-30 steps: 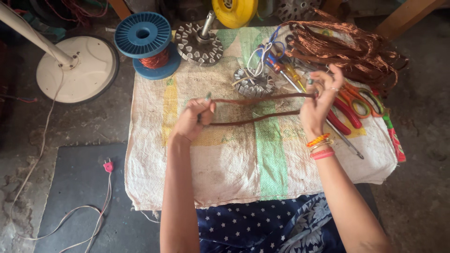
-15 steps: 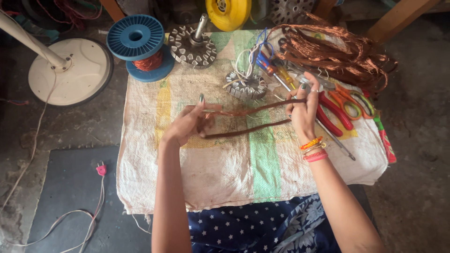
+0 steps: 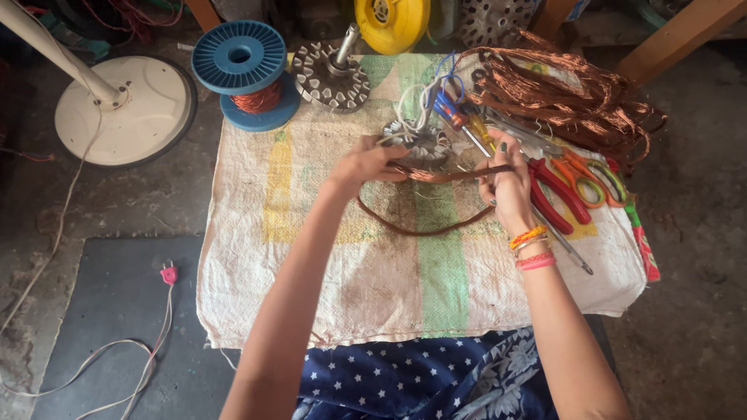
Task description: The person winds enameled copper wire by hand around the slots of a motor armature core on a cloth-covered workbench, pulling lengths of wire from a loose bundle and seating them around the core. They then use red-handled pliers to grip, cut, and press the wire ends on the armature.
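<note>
Copper coil loop [image 3: 424,225] stretched betw. both hands over woven sack [image 3: 311,257]; slack lower strand sags toward 6 o'clock. Left hand [image 3: 366,165] at 9 o'clock end, fingers curled shut around coil. Right hand [image 3: 510,187] at 3 o'clock end, fingers closed on it, prob. pinching. Stator [image 3: 420,144] just behind, at 12 o'clock; red pliers [image 3: 556,194] beside right hand.

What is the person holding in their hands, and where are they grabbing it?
A loop of copper wire. The left hand pinches its left end and the right hand grips its right end, so the lower strand sags over the woven sack.
</note>
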